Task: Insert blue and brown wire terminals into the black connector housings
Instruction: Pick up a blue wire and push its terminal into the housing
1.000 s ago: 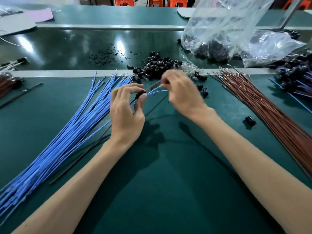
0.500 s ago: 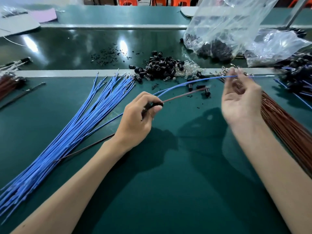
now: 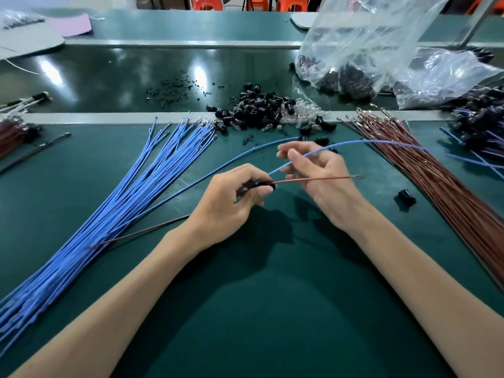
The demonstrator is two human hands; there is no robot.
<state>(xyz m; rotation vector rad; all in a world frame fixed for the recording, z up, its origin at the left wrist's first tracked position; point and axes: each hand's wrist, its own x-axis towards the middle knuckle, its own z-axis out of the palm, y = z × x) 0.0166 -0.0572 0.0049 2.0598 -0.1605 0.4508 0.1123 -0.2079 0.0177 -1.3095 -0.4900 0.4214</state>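
The left hand (image 3: 231, 197) pinches a black housing (image 3: 266, 184) at worktop centre; its brown wire (image 3: 313, 179) points to 3 o'clock. The right hand (image 3: 321, 175) loosely grips a blue wire (image 3: 354, 143). That long wire could snag the brown bundle (image 3: 436, 175) and skew the terminal on entry.

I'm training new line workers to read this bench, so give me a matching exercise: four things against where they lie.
Things:
1. bundle of blue wires
2. bundle of brown wires
3. pile of black connector housings
4. clear plastic bag

Places:
A. far right
B. far middle, by the grey strip
C. near left
D. near right

Pairs: 1-C, 2-D, 3-B, 4-A
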